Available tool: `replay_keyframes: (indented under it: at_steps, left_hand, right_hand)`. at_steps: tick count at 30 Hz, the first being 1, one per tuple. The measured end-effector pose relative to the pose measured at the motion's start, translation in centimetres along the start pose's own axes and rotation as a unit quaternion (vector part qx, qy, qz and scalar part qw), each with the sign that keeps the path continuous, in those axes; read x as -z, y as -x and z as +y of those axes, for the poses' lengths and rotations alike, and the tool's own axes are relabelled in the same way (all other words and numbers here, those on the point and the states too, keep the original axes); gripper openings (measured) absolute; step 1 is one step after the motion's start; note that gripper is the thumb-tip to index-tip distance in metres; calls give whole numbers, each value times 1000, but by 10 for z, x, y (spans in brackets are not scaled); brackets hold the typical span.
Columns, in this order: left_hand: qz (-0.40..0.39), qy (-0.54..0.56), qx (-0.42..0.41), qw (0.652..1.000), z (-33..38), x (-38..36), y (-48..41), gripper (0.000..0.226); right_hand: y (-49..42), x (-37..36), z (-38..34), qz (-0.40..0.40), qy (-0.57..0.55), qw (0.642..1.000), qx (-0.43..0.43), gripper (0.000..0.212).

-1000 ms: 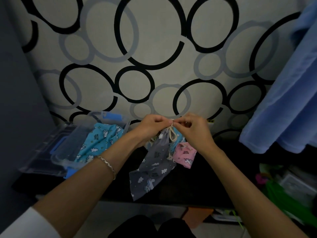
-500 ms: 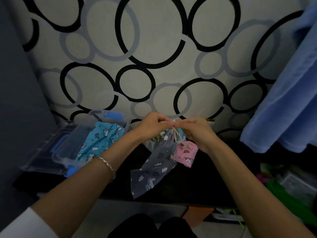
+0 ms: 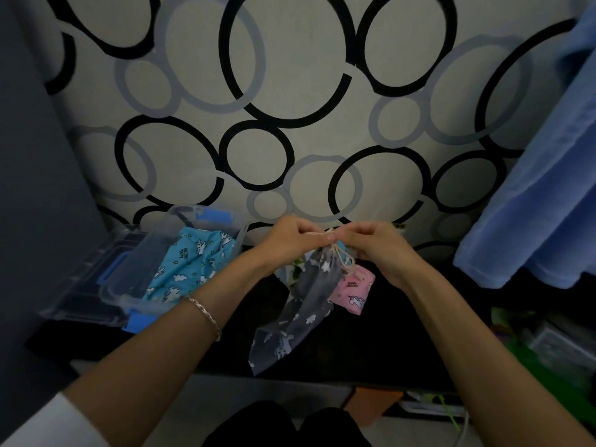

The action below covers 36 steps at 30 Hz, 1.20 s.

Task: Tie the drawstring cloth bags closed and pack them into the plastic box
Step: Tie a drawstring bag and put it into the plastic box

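A grey cloth bag (image 3: pixel 300 314) is held up above the dark bench (image 3: pixel 380 337), gathered at its neck and hanging down and to the left, its lower corner reaching the bench's front edge. The cream drawstring (image 3: pixel 343 261) is pinched at the neck by both hands: the left hand (image 3: pixel 290 241) is closed on a strand drawn out to the left, and the right hand (image 3: pixel 377 245) is closed on the cord just beside it, fingertips of the 2 hands nearly touching. A pink bag (image 3: pixel 353 293) lies on the bench just behind and right of the grey one, partly covered by it. A clear plastic box (image 3: pixel 129 285) with blue clasps is set at the bench's left end, close to the patterned wall (image 3: pixel 290 91), and 1 turquoise bag (image 3: pixel 190 266) is seen inside it, rising to the rim. Between the box and the held bag, the space is crossed by the left forearm. To the right of the pink bag, bare bench is seen up to the hanging blue cloth (image 3: pixel 541 188), which overhangs the right end.
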<state>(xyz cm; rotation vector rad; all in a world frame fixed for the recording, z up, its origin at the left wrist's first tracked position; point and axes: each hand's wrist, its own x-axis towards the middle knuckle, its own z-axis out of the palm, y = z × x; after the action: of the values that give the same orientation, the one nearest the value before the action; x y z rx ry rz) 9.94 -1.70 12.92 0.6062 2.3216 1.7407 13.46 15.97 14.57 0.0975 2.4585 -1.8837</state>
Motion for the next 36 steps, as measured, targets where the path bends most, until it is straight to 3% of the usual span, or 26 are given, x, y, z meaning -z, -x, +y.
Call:
replay_keyframes:
  at_steps: [4,7,12,18,22,30,33,36]
  left_hand:
    - [-11,39,12,999,-1,1,-1,9]
    - [-24,33,16,999,-2,3,-2,15]
    - [-15,20,17,1000,0,6,-1,20]
    - [-10,11,24,1000,5,6,-3,21]
    - [-52,46,50,996,9,6,-1,19]
    - [-141,174,92,970,5,6,-2,30]
    - [-142,175,83,971,2,8,-2,24]
    - [-133,140,74,978,4,11,-2,22]
  right_hand:
    - [-1,-1,3,3,-3,999,37,9]
    - [-2,-1,3,14,-30,999,38,22]
    - [-1,-2,1,24,-47,998,36,26]
    - [0,-6,3,-7,-79,997,19,22]
    - [-2,-5,3,-20,-137,990,19,13]
    - [0,-9,3,0,-9,995,98,13]
    - [0,-9,5,-1,-8,996,92,7]
    - [-2,-6,9,10,-50,995,83,15]
